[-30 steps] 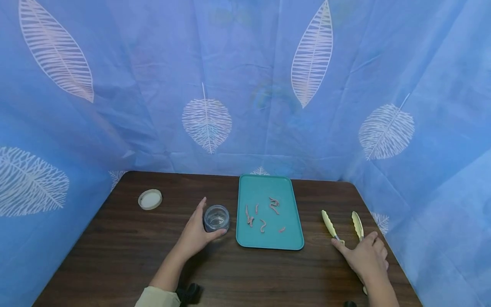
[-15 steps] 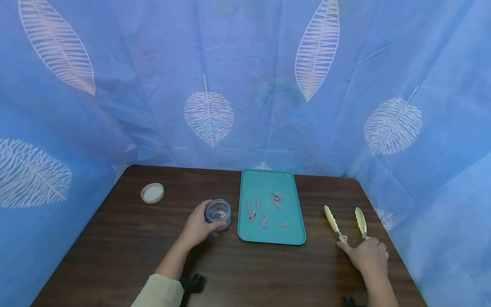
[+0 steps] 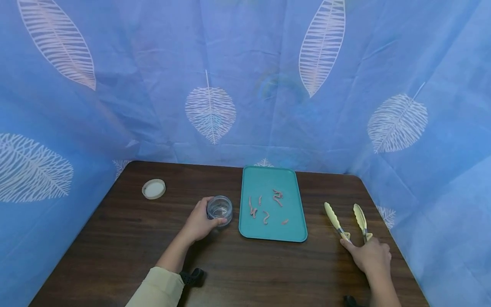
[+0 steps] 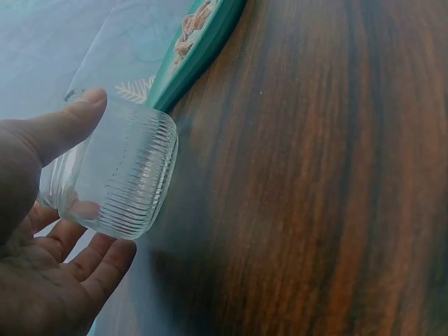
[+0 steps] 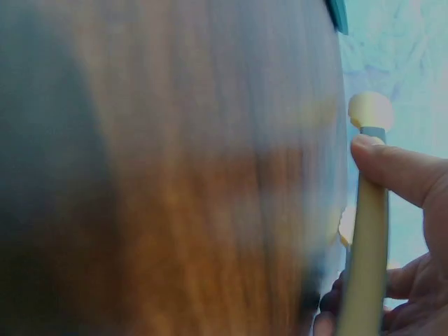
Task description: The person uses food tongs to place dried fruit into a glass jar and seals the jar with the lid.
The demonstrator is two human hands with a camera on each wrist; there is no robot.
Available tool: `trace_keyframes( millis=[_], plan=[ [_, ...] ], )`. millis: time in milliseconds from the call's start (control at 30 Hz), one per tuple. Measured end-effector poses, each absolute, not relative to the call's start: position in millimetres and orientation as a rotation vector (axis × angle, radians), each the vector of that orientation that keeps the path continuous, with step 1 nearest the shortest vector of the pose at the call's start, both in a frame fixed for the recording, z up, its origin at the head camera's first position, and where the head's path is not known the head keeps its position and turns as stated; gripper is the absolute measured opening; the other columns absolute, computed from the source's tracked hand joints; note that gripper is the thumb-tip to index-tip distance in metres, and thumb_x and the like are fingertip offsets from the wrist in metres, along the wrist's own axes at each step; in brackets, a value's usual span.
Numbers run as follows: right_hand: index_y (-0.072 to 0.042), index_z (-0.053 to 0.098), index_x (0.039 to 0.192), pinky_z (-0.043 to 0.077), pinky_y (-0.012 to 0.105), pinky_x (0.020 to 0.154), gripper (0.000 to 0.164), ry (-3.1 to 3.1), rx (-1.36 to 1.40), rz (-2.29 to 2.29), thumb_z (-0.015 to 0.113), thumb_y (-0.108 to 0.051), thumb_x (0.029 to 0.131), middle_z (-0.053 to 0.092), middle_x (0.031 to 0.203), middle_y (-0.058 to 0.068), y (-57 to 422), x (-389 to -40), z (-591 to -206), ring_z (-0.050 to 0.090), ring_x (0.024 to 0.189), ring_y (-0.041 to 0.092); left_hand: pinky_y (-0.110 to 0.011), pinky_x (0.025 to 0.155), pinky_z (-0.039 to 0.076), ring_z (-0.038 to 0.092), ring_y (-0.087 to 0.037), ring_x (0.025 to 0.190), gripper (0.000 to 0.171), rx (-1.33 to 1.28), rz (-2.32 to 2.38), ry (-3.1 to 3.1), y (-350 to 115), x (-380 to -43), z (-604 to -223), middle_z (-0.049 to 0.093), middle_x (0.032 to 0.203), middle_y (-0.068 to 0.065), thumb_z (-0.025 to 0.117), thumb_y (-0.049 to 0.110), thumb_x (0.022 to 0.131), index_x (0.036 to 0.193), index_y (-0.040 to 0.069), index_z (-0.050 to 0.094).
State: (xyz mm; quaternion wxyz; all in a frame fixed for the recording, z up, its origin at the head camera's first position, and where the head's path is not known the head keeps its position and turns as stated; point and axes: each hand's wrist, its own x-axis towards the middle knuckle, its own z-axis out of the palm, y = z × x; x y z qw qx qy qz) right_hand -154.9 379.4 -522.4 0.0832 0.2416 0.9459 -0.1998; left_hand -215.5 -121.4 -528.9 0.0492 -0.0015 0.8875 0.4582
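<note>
My left hand grips a clear, open glass jar, thumb on the near side and fingers round the far side. In the left wrist view the jar shows a ribbed lower wall and nothing visible inside; whether its base touches the table I cannot tell. At the right, my right hand holds a pair of tongs with cream tips spread apart. The right wrist view shows the thumb pressed along one arm of the tongs. Between the hands, pinkish worm-like strips lie scattered on a teal tray.
A round lid with a white inside lies at the back left of the dark wooden table. Blue cloth with white leaf prints hangs behind and beside the table.
My left hand has closed round the jar, where a second ago its fingers were spread about it. My right hand has taken a firmer grip on the tongs. The head view has tilted slightly.
</note>
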Motion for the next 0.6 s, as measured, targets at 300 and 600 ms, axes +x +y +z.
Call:
trace_keyframes(
  millis=[300,600],
  plan=[
    [0.027,0.031,0.152,0.054,0.066,0.084,0.115,2.877,0.633,-0.642,0.071,-0.066,0.097,0.033,0.141,0.053,359.1,-143.3,-501.1,0.046,0.12,0.062,-0.066,0.12,0.045,0.052,-0.047,0.148,0.091,-0.02,1.472,2.648,-122.0,-215.1,-527.2,0.05,0.159,-0.024,0.091,0.032,0.091,0.162,0.005,0.041],
    [0.021,0.028,0.16,0.054,0.068,0.089,0.12,2.882,0.474,-0.552,0.081,-0.062,0.091,0.032,0.144,0.047,327.0,-138.8,-478.4,0.055,0.12,0.063,-0.066,0.121,0.044,0.051,-0.047,0.149,0.091,-0.035,1.472,2.636,-121.6,-215.6,-528.6,0.049,0.16,-0.024,0.091,0.032,0.091,0.162,0.006,0.041]
  ],
)
